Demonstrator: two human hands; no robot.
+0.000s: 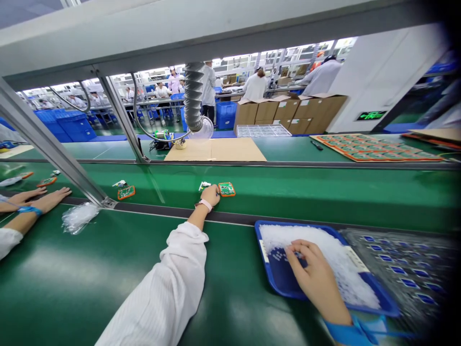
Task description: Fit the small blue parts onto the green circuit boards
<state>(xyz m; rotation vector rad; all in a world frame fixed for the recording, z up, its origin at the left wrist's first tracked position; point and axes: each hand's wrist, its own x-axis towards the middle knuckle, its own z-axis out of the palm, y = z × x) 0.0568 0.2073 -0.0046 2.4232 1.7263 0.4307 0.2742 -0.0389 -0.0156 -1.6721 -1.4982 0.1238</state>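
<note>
Left hand (212, 196): stretched out to the conveyor belt (324, 192), fingers curled, tips touching the left edge of an orange-framed circuit board (226, 189); a small white piece (204, 185) lies just behind the knuckles. Right hand (312, 275): fingers bent, tips down in the blue tray (277, 281) among small white parts (338, 264), possibly pinching one; cannot tell.

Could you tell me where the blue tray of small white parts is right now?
In the head view, the blue tray sits low right on the green bench, under the right hand, beside a clear tray on its right.
</note>
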